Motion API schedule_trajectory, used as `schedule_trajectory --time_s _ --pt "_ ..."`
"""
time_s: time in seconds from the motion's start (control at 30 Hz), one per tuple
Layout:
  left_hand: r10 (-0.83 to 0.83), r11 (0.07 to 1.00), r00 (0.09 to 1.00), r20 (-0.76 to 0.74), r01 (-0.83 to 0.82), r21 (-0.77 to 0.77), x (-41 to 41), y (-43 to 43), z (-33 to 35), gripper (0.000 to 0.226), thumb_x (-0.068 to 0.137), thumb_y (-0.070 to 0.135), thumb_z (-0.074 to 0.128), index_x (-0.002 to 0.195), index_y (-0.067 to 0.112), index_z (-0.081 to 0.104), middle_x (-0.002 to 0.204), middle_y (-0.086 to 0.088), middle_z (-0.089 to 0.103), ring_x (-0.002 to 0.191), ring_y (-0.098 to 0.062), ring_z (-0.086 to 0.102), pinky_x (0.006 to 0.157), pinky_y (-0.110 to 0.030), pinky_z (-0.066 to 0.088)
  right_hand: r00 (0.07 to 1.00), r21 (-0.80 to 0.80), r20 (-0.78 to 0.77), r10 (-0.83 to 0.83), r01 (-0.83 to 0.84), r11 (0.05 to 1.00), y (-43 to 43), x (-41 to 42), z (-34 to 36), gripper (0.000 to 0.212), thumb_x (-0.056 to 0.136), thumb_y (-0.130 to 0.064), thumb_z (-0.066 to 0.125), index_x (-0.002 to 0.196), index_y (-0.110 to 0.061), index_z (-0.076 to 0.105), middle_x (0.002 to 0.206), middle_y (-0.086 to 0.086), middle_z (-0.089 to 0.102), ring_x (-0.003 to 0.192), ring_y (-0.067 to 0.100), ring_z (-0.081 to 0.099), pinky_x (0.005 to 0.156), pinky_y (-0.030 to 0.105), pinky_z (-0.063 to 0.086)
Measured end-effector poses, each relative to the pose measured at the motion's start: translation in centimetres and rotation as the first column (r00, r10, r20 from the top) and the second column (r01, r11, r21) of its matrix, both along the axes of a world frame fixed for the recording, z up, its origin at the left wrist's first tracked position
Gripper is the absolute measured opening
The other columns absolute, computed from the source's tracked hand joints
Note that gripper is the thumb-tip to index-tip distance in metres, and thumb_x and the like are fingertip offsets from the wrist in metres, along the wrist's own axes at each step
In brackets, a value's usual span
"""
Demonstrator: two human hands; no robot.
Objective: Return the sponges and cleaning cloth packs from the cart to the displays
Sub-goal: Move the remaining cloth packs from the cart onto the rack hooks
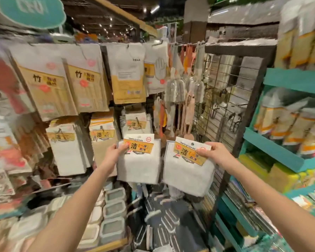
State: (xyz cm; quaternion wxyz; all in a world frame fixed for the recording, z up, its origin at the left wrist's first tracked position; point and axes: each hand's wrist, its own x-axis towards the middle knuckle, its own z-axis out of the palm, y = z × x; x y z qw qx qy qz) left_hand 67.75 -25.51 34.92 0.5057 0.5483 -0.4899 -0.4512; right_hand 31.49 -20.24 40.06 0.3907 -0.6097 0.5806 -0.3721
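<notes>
Up at the hanging display, both arms are raised — the left hand [116, 151] pinches one white cleaning cloth pack [139, 161] by its yellow header card, the right hand [214, 153] grips a second pack [188, 170] likewise, side by side just below a matching hung pack [135, 124].

Hands in view: two, left hand [116, 151] and right hand [214, 153]. White cloth packs held: two, left cloth pack [138, 168] and right cloth pack [187, 173], one per hand. Round teal sign [29, 11]: one. Grey-lidded boxes [114, 209] in the lower stack: three counted clearly; others alongside too blurred to count.
</notes>
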Motion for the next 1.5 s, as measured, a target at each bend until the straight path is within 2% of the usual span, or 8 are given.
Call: schedule_trajectory --time_s 0.2,0.47,0.57,0.7,0.93,1.17,1.33,1.5 --pt "0.018 1.0 0.999 -0.047 -0.019 -0.025 0.4 -7.4 -0.5 0.022 0.088 0.029 0.066 0.103 0.013 0.067 0.094 -0.001 0.073 0.077 -0.012 0.069 0.063 -0.022 0.052 0.998 0.031 0.029 -0.05 0.049 0.998 -4.7 1.3 -0.5 0.008 0.083 -0.021 0.071 0.09 -0.018 0.07 0.084 0.001 0.076 0.079 0.021 0.073 0.079 0.04 0.056" --pt "0.056 0.998 0.992 -0.116 -0.054 0.02 0.3 -13.7 -1.7 0.014 0.088 0.019 0.067 0.1 0.011 0.067 0.094 -0.007 0.073 0.077 -0.021 0.071 0.066 -0.031 0.058 0.997 0.053 0.037 -0.074 0.072 0.996 -8.6 1.3 -1.8 0.012 0.084 -0.023 0.07 0.093 -0.016 0.072 0.087 0.002 0.076 0.085 0.024 0.072 0.086 0.043 0.055" --pt "0.098 0.995 0.994 -0.043 -0.097 0.039 0.7 -15.6 -2.6 0.01 0.086 0.026 0.07 0.093 0.019 0.067 0.099 -0.009 0.073 0.09 -0.028 0.069 0.085 -0.048 0.055 0.997 0.056 0.032 -0.069 0.067 0.996 -9.6 1.7 -1.9 0.016 0.084 -0.024 0.069 0.097 -0.013 0.071 0.086 0.0 0.076 0.082 0.02 0.072 0.081 0.037 0.056" --pt "0.126 0.992 0.992 0.023 -0.127 0.028 0.6 -16.7 -3.3 0.013 0.086 0.03 0.068 0.095 0.02 0.067 0.098 -0.006 0.072 0.091 -0.027 0.068 0.088 -0.051 0.053 0.997 0.04 0.036 -0.065 0.063 0.997 -10.6 2.3 -2.2 0.011 0.085 -0.024 0.068 0.093 -0.017 0.071 0.082 -0.007 0.075 0.075 0.008 0.071 0.064 0.015 0.052" --pt "0.221 0.975 0.971 0.093 -0.219 -0.031 -0.5 -16.8 -4.6 0.037 0.092 0.031 0.061 0.122 0.01 0.059 0.113 0.005 0.06 0.103 -0.018 0.059 0.094 -0.036 0.048 0.997 0.069 0.076 -0.032 0.027 0.997 -12.2 2.9 -3.5 0.022 0.085 -0.024 0.069 0.105 -0.015 0.07 0.093 -0.003 0.075 0.087 0.01 0.071 0.078 0.025 0.052" --pt "0.346 0.92 0.895 0.282 -0.383 0.083 -0.8 -21.7 -2.5 0.031 0.092 0.032 0.059 0.107 0.004 0.063 0.097 -0.008 0.066 0.084 -0.027 0.058 0.073 -0.034 0.047 0.994 0.092 0.106 -0.012 0.003 0.996 -13.7 4.4 -4.7 0.019 0.086 -0.026 0.067 0.101 -0.014 0.07 0.093 0.0 0.075 0.088 0.015 0.071 0.081 0.029 0.055" --pt "0.339 0.904 0.885 0.32 -0.4 0.147 -0.3 -24.0 -1.2 0.021 0.091 0.021 0.06 0.099 0.002 0.061 0.1 -0.017 0.064 0.088 -0.032 0.06 0.078 -0.039 0.049 0.996 0.081 0.092 0.02 -0.028 0.996 -15.3 6.5 -5.5 0.018 0.086 -0.023 0.067 0.1 -0.012 0.072 0.093 0.0 0.075 0.089 0.014 0.07 0.08 0.026 0.053" --pt "0.393 0.919 0.883 0.256 -0.383 -0.087 0.3 -21.7 -0.7 0.034 0.086 0.004 0.057 0.12 0.005 0.054 0.114 -0.008 0.058 0.1 -0.02 0.057 0.084 -0.029 0.046 0.986 0.091 0.126 0.107 -0.119 0.989 -18.1 10.3 -5.2 0.026 0.086 -0.026 0.067 0.104 -0.007 0.07 0.099 0.0 0.074 0.087 0.005 0.069 0.075 0.017 0.053"
